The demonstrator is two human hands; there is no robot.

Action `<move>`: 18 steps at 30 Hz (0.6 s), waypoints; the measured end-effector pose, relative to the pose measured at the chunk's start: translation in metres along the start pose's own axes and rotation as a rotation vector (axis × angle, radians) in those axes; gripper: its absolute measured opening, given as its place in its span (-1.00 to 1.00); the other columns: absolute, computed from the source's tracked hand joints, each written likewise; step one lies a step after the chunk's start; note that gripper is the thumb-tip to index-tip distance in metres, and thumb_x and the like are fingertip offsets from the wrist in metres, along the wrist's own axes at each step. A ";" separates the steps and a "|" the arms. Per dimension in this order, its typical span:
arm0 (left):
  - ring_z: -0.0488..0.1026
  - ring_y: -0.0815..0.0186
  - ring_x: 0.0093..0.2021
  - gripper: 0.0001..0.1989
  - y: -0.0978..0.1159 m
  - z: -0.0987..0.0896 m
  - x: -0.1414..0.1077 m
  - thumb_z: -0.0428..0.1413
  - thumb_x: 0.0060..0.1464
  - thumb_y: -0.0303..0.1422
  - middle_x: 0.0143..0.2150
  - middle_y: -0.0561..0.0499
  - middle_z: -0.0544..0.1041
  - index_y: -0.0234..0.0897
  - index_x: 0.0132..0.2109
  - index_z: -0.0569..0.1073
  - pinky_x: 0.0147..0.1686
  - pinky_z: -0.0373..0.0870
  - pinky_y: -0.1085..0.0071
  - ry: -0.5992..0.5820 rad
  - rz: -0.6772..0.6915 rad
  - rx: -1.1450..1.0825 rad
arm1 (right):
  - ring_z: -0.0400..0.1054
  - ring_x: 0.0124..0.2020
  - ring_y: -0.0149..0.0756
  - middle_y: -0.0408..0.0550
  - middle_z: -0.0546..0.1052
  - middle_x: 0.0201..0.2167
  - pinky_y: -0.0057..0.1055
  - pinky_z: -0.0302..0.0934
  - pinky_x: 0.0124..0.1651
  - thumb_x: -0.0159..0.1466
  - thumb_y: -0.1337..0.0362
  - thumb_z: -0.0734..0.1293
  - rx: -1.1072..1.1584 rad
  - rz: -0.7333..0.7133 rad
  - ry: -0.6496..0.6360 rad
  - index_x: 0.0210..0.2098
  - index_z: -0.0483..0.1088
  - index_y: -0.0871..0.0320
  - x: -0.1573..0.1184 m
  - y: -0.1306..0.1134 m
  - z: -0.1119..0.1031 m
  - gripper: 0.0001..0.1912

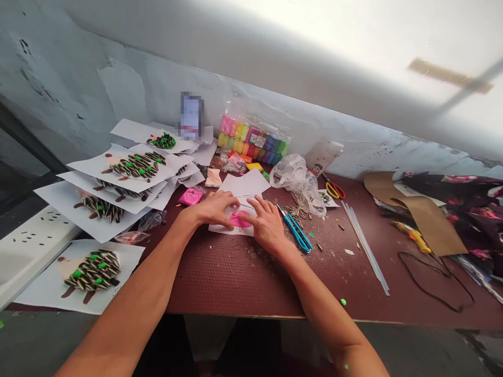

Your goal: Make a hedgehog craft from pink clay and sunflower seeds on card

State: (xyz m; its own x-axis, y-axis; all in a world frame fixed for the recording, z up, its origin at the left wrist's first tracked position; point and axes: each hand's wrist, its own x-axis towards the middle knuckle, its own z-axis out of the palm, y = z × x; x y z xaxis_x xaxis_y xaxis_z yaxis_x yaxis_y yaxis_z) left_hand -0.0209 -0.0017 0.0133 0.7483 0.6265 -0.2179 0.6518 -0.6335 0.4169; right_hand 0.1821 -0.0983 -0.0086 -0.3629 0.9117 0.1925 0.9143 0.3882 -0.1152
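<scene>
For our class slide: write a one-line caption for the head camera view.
Left hand and right hand press pink clay on white paper, beside sheets of seed-and-clay artwork.

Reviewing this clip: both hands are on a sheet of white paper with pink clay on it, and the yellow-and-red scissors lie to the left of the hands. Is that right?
No: the yellow-and-red scissors lie to the right of the hands, as the head view shows. The rest stands: the left hand and right hand are on the white paper with pink clay on it.

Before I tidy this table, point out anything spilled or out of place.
A small green clay ball sits alone near the front edge of the dark red table, away from the seed-shell pictures. Loose sunflower seed shells also lie scattered on it.
</scene>
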 end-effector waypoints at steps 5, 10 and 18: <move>0.29 -0.04 0.24 -0.39 -0.001 0.001 0.001 0.26 -0.05 -0.09 0.20 -0.08 0.43 -0.08 0.18 0.44 0.22 0.21 0.07 -0.008 0.008 0.009 | -0.02 0.47 0.04 0.05 0.28 0.40 0.08 -0.08 0.40 0.37 0.45 0.31 -0.069 -0.053 -0.085 0.12 0.54 -0.07 0.002 -0.004 -0.002 -0.59; 0.30 -0.05 0.23 -0.39 -0.003 0.002 0.003 0.26 -0.05 -0.07 0.19 -0.09 0.43 -0.10 0.17 0.46 0.21 0.21 0.06 -0.006 0.009 0.011 | -0.05 0.48 0.00 0.04 0.29 0.40 0.09 -0.14 0.43 0.41 0.40 0.28 -0.065 -0.042 -0.087 0.15 0.50 -0.04 0.003 -0.007 0.003 -0.61; 0.28 -0.06 0.25 -0.35 -0.003 0.003 0.004 0.26 -0.08 -0.08 0.21 -0.07 0.42 -0.09 0.19 0.44 0.23 0.21 0.06 -0.014 -0.012 0.024 | -0.01 0.47 0.03 0.07 0.32 0.38 0.13 -0.09 0.41 0.40 0.44 0.25 0.030 0.046 -0.099 0.13 0.53 -0.02 0.011 -0.008 0.009 -0.59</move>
State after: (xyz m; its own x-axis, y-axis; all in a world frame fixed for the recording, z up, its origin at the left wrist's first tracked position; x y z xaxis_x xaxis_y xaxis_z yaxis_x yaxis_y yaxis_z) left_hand -0.0195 0.0012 0.0090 0.7422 0.6277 -0.2349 0.6632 -0.6370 0.3930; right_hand 0.1695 -0.0899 -0.0146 -0.3376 0.9370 0.0896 0.9252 0.3478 -0.1516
